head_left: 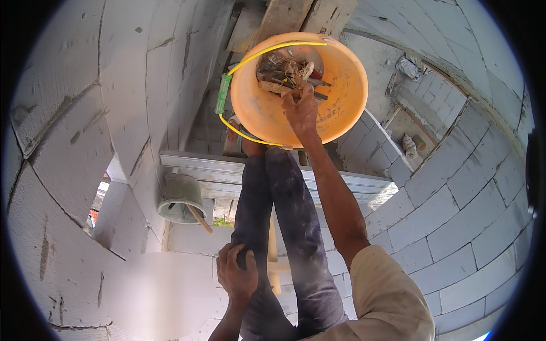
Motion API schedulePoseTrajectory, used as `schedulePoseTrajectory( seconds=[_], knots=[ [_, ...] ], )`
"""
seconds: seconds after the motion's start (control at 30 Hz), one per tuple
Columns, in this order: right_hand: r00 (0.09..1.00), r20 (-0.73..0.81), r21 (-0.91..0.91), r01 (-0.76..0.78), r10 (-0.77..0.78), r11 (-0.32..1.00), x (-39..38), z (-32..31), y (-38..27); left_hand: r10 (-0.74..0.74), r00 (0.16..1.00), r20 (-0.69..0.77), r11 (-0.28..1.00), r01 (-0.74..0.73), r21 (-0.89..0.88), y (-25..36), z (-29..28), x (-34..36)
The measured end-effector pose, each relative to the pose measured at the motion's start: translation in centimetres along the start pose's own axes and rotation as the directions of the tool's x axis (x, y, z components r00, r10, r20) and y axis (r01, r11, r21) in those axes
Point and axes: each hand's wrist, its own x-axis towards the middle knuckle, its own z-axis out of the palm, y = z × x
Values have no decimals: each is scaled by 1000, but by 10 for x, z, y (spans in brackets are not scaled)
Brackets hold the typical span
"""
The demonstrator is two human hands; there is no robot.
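Observation:
An orange bucket [347, 85] with a yellow wire handle and green grip [223, 94] sits high in the picture. It holds a jumble of tools and tangled fibrous bits [284, 68]. My right hand [300, 105] reaches inside, its fingers closed at the near side of the jumble; what they grip I cannot make out. My left hand [236, 267] rests on my left leg [253, 210], fingers apart and slightly curled, holding nothing. A sandalled foot [250, 145] is partly hidden by the bucket.
Pale block walls [74, 142] surround me, with a small opening [99, 199] at left. A grey bucket [185, 193] with a stick [202, 219] hangs or sits below. Metal planks [364, 184] cross beneath my legs. Wooden boards [278, 17] and sacks [408, 68] lie beyond.

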Motion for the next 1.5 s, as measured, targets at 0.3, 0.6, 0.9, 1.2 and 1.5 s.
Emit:
schedulePoseTrajectory(
  seconds=[0.3, 0.6, 0.9, 1.2, 1.5],
  knots=[
    [978, -113, -43, 174, -178, 984, -23, 3, 10, 14, 1000, 8, 1000, -14, 12, 2, -1, 3],
    [968, 227, -316, 179, -108, 932, -18, -21, -27, 29, 1000, 2, 999, -29, 20, 3, 0, 4],
    [914, -78, -489, 314, -399, 814, 115, -4, -8, 14, 1000, 11, 999, -15, 52, 6, 1, 3],
    [925, 90, -698, 323, -369, 639, 139, 18, -1, 22, 1000, -14, 1000, -22, -15, 6, 2, 4],
    [952, 226, -632, 304, -205, 713, 125, -17, -12, 14, 999, 31, 1000, -13, -29, 5, 0, 6]
  ],
)
